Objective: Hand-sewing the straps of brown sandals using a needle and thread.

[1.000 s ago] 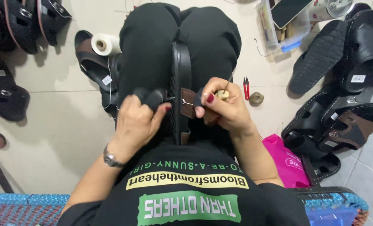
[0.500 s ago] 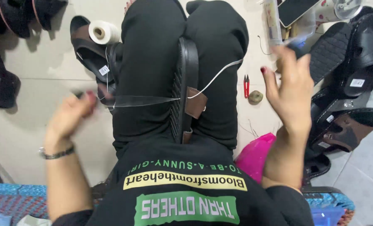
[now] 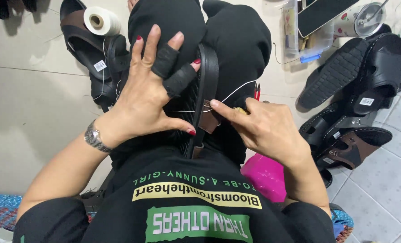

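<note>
A spool sits on a sandal at far left. The left hand, fingers spread, steadies the upright sole between her knees. The right hand pinches the thread at its brown strap. Dark sandals lie right.

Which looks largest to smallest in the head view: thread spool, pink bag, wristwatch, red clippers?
1. Pink bag, though partly hidden.
2. Thread spool.
3. Wristwatch, nearer the camera, so unsure against the spool.
4. Red clippers, mostly hidden.
</note>
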